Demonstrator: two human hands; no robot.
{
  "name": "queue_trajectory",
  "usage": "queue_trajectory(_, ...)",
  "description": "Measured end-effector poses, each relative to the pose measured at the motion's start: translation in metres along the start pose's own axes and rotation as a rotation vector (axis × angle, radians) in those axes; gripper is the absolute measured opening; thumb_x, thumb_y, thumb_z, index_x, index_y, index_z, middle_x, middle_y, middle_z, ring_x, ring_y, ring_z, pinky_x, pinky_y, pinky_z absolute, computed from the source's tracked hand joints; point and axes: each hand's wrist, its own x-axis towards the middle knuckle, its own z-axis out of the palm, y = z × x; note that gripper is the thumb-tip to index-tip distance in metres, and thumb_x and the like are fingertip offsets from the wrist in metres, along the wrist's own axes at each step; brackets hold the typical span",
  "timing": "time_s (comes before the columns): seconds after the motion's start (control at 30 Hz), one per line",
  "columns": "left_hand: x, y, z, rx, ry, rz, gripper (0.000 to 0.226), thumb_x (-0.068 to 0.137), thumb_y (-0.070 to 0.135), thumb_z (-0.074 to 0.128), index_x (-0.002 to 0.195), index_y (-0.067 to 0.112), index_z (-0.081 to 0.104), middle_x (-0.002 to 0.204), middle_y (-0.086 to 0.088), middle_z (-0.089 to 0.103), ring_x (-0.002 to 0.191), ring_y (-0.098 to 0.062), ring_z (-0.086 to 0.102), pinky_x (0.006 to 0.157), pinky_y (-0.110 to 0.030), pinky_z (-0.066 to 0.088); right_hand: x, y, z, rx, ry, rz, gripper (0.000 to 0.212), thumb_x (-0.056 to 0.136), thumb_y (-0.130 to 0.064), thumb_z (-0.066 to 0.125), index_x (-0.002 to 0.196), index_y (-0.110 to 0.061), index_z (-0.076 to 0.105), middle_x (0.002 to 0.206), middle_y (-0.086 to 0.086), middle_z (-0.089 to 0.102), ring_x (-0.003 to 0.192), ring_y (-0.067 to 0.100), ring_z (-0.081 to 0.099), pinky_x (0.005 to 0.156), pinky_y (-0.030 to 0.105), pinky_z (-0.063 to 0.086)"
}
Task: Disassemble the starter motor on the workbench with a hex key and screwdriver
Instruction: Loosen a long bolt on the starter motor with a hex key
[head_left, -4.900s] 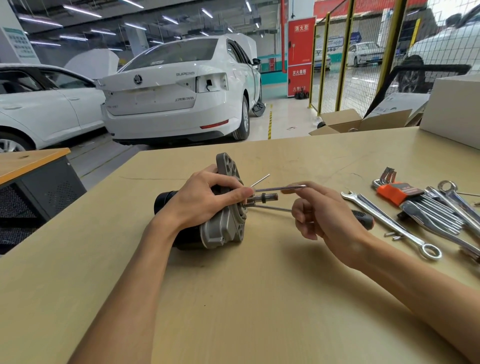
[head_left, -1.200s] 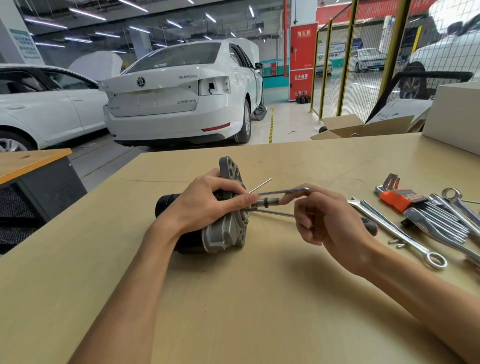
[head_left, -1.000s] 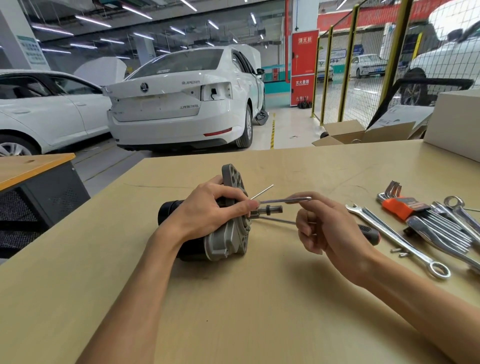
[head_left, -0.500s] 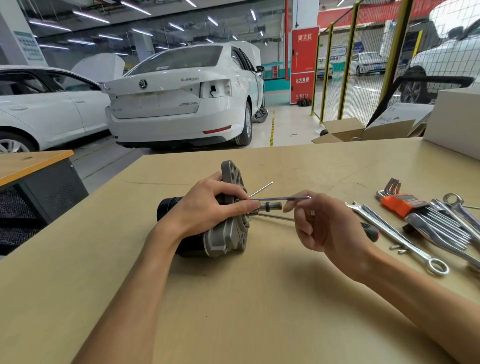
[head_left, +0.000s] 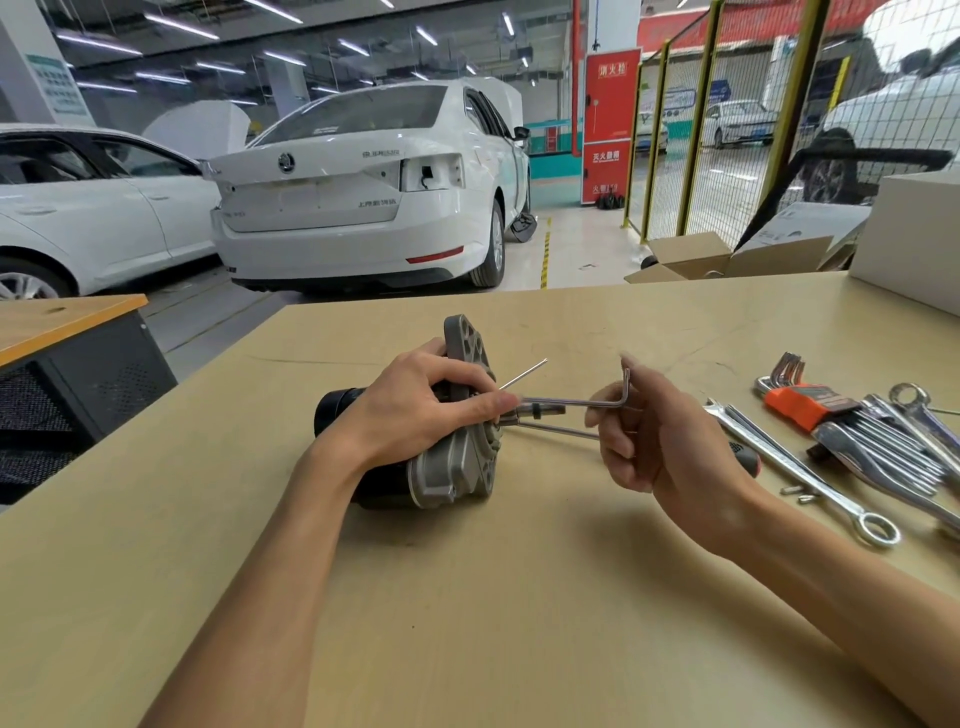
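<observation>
The motor (head_left: 447, 457) lies on its side on the bench (head_left: 467, 623), flange facing right. The left hand (head_left: 415, 410) lies over its top, fingers curled round the housing, forefinger stretched along the flange face. Just right of it, the right hand (head_left: 654, 436) pinches the hex key (head_left: 587, 401) at its bend; the long arm runs level into the flange, the short arm points up. The screwdriver (head_left: 556, 430) lies beneath, its handle behind the right hand
</observation>
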Motion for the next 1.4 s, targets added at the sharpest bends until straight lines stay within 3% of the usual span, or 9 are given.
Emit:
queue_trajectory(0.17, 0.0004, -0.0002, 0.0010, 0.002, 0.006, -0.012, 0.031, 0.066, 0.069, 0.065, 0.079, 0.043, 0.076, 0.103, -0.001, 0.056, 0.097, -0.008, 0.057, 0.091, -0.030, 0.048, -0.0015, 0.0006, -0.0011, 0.033, -0.089, -0.037, 0.043, 0.088, -0.049, 0.052, 0.062, -0.017, 0.066, 0.049, 0.000, 0.037, 0.038, 0.014, 0.037, 0.037, 0.020, 0.028)
queue_trajectory(0.3, 0.0000, 0.0006, 0.0006, 0.006, 0.002, -0.013, 0.029, 0.067, 0.070, 0.066, 0.078, 0.045, 0.076, 0.105, -0.006, 0.056, 0.100, -0.016, 0.058, 0.095, -0.040, 0.050, -0.0004, 0.0026, -0.0027, 0.048, -0.110, -0.094, 0.023, 0.078, -0.028, 0.051, 0.071, -0.014, 0.068, 0.051, 0.003, 0.036, 0.038, 0.016, 0.036, 0.037, 0.020, 0.028)
queue_trajectory(0.5, 0.0000, 0.0005, 0.0011, 0.016, 0.007, -0.008, 0.034, 0.072, 0.079, 0.061, 0.074, 0.047, 0.073, 0.105, -0.006, 0.055, 0.101, -0.013, 0.058, 0.096, -0.041, 0.049, 0.0005, 0.0056, -0.0044, -0.043, -0.024, -0.142, 0.038, 0.094, -0.004, 0.040, 0.084, -0.016, 0.075, 0.050, 0.002, 0.038, 0.040, 0.016, 0.037, 0.040, 0.019, 0.027)
queue_trajectory(0.6, 0.0002, 0.0012, 0.0017, 0.011, 0.016, -0.013, 0.030, 0.070, 0.073, 0.062, 0.073, 0.047, 0.074, 0.106, -0.009, 0.055, 0.101, -0.016, 0.058, 0.096, -0.042, 0.048, 0.0005, 0.0064, -0.0032, -0.053, 0.032, -0.102, 0.030, 0.100, -0.011, 0.043, 0.093, -0.015, 0.072, 0.051, 0.001, 0.040, 0.040, 0.016, 0.037, 0.039, 0.019, 0.028)
queue_trajectory(0.77, -0.0013, 0.0022, 0.0002, -0.010, 0.001, -0.013, 0.035, 0.065, 0.071, 0.066, 0.078, 0.041, 0.077, 0.105, -0.005, 0.056, 0.099, -0.013, 0.058, 0.093, -0.039, 0.050, -0.0001, 0.0015, -0.0003, 0.014, 0.010, -0.024, 0.055, 0.102, -0.038, 0.041, 0.059, -0.018, 0.068, 0.048, 0.001, 0.038, 0.037, 0.015, 0.037, 0.038, 0.018, 0.028)
queue_trajectory(0.87, -0.0006, 0.0017, 0.0008, -0.002, -0.002, -0.026, 0.033, 0.065, 0.070, 0.067, 0.079, 0.041, 0.076, 0.105, -0.006, 0.056, 0.098, -0.014, 0.058, 0.093, -0.038, 0.050, -0.0023, 0.0003, -0.0001, 0.021, -0.069, -0.027, 0.048, 0.092, -0.049, 0.050, 0.059, -0.018, 0.067, 0.048, 0.000, 0.038, 0.038, 0.014, 0.038, 0.038, 0.020, 0.029)
queue_trajectory(1.07, -0.0001, 0.0014, 0.0011, -0.003, -0.003, -0.025, 0.032, 0.066, 0.069, 0.067, 0.079, 0.041, 0.076, 0.104, -0.006, 0.055, 0.100, -0.017, 0.058, 0.094, -0.044, 0.050, -0.0010, 0.0031, -0.0030, 0.035, -0.116, -0.105, 0.023, 0.078, -0.027, 0.050, 0.070, -0.017, 0.069, 0.051, 0.004, 0.037, 0.039, 0.016, 0.036, 0.038, 0.021, 0.028)
queue_trajectory(1.2, -0.0001, 0.0004, 0.0012, 0.001, 0.004, -0.013, 0.028, 0.074, 0.069, 0.061, 0.073, 0.044, 0.074, 0.104, 0.001, 0.056, 0.099, -0.007, 0.058, 0.095, -0.038, 0.049, 0.0006, 0.0063, -0.0048, -0.036, -0.054, -0.136, 0.034, 0.095, -0.009, 0.044, 0.081, -0.018, 0.073, 0.051, 0.002, 0.038, 0.040, 0.017, 0.037, 0.041, 0.019, 0.028)
queue_trajectory(1.4, 0.0004, 0.0001, 0.0014, -0.008, 0.012, -0.003, 0.025, 0.073, 0.066, 0.063, 0.071, 0.043, 0.074, 0.101, 0.005, 0.056, 0.096, -0.003, 0.058, 0.094, -0.032, 0.048, 0.0007, 0.0077, -0.0029, -0.054, 0.027, -0.049, 0.027, 0.103, -0.025, 0.044, 0.091, -0.013, 0.065, 0.051, 0.000, 0.040, 0.039, 0.015, 0.038, 0.037, 0.019, 0.028)
